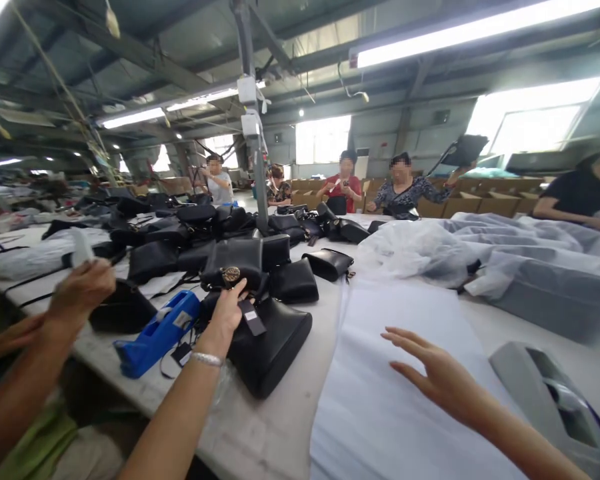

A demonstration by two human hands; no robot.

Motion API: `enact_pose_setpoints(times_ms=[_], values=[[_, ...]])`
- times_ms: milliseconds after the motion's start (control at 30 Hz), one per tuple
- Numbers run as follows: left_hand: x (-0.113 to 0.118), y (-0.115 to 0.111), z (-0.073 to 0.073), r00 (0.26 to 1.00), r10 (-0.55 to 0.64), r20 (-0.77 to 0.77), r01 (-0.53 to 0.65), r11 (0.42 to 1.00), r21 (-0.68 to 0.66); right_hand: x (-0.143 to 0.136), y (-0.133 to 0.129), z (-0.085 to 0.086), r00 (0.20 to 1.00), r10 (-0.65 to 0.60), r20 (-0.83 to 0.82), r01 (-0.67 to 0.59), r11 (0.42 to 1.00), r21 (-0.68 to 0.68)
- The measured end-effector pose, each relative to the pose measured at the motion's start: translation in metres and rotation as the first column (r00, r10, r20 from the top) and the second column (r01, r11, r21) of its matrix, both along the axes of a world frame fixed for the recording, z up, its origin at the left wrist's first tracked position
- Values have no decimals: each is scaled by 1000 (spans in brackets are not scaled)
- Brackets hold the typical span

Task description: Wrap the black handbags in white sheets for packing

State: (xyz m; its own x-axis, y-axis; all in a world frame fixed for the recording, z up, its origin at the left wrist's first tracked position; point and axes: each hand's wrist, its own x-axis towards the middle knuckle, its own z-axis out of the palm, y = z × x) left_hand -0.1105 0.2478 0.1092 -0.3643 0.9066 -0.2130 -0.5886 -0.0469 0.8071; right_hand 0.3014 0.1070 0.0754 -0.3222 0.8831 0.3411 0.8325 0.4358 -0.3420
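Note:
My left hand (226,312), a silver bracelet at its wrist, grips the near edge of a black handbag (245,259) just below its round gold emblem. Some of its fingers are hidden by the bag. A dark hang tag (253,317) with a white label dangles beside the hand, over another black handbag (275,343) lying on the table. My right hand (427,370) is open, fingers spread, with nothing in it, above a stack of white sheets (380,413).
A blue tape dispenser (157,333) stands left of my left hand; a grey one (555,393) is at the right. Black bags (153,257) pile up behind. Filmy wrapping (420,247) covers the back right. A co-worker's hand (83,290) holds something white at left. Several people work across the table.

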Motion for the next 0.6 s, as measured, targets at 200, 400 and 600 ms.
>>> enact_pose_setpoints(times_ms=[200, 400, 600], values=[[49, -15, -27, 994, -38, -101, 40, 999, 22, 7, -10, -71, 978, -67, -197, 28, 981, -194], [145, -6, -6, 849, -497, -177, 515, 854, 71, 4, -15, -117, 956, -136, -260, 117, 989, -87], [232, 96, -32, 724, -549, -419, 469, 836, -285, 7, -16, -123, 978, -90, -189, 105, 992, 73]])
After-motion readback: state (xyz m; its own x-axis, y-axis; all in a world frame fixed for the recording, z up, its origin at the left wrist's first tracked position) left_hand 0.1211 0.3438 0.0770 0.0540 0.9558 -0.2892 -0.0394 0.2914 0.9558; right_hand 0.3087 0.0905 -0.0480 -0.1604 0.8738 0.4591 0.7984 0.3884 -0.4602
